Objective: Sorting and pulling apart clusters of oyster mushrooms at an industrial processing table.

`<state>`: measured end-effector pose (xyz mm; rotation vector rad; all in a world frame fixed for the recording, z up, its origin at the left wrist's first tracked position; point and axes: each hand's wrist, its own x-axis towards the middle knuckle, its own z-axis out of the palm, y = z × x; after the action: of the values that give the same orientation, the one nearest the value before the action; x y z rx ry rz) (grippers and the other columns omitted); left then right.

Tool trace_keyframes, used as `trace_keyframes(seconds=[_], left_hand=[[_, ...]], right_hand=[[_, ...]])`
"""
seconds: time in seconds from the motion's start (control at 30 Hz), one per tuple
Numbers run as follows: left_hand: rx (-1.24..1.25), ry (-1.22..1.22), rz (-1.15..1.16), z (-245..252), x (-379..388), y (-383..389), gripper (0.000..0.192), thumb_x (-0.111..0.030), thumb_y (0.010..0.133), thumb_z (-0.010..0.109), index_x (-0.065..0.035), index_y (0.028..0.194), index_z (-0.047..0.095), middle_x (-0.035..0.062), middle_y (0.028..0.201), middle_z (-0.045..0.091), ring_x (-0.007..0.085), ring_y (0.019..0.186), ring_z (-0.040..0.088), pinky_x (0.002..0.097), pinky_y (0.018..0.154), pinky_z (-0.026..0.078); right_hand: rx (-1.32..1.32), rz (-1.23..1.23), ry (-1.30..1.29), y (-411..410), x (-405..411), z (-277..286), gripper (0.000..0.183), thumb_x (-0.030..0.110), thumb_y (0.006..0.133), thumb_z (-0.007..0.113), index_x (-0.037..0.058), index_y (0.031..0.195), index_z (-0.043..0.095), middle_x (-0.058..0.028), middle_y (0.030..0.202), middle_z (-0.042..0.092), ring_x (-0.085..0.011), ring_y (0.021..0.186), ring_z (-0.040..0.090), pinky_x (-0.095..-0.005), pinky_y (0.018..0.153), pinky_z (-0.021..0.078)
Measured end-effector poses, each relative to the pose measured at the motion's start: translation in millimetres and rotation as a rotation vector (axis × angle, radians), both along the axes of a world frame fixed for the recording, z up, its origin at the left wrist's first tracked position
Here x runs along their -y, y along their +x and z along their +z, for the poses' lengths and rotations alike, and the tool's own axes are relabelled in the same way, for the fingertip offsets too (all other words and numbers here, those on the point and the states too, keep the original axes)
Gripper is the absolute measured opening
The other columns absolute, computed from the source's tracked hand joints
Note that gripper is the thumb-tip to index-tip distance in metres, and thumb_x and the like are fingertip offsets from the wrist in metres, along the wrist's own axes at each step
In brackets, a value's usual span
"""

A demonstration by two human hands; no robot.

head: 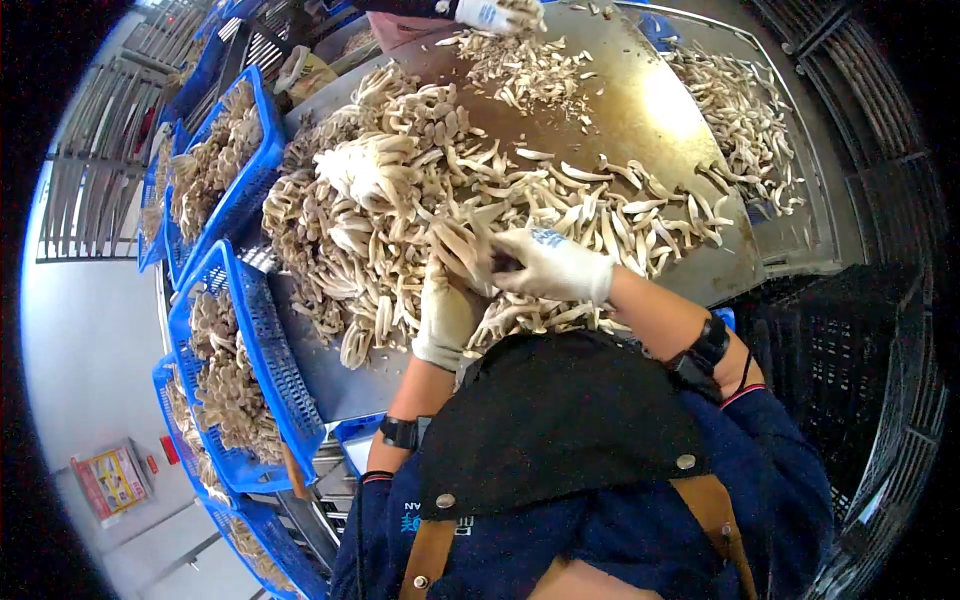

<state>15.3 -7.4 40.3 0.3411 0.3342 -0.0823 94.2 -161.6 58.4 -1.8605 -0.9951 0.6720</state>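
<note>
White knit gloves cover both hands over a metal table. My left hand [446,307] holds a cluster of mushrooms [461,244] from below. My right hand [551,266] is at the right side of that cluster, its thumb and fingers curled around a dark gap; whether it grips a stem cannot be told. A heap of mushroom clusters [337,217] lies to the left, with a pale-stemmed bunch [371,169] on top. Separated mushrooms [600,210] are spread to the right of the hands.
Blue plastic baskets [281,375] with mushroom clusters stand along the left. Across the metal table [637,90], a co-worker's gloved hand [499,13] is over small mushroom pieces [525,75]. More loose mushrooms [739,120] lie at the far right. A black crate [817,375] stands at right.
</note>
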Motion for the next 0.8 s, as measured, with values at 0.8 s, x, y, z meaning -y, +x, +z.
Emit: trace_keyframes(seconds=[0.8], left_hand=[[-0.09, -0.013, 0.025, -36, -12, -5, 0.049, -0.043, 0.095, 0.041, -0.0089, 0.13, 0.044, 0.007, 0.128, 0.05, 0.0257, 0.115, 0.049, 0.0423, 0.098, 0.04]], right_hand=[[-0.298, 0.162, 0.043, 3, -6, 22, 0.042, 0.014, 0.081, 0.065, -0.0037, 0.116, 0.049, -0.0075, 0.106, 0.059, -0.0106, 0.093, 0.05, -0.0272, 0.086, 0.0416]])
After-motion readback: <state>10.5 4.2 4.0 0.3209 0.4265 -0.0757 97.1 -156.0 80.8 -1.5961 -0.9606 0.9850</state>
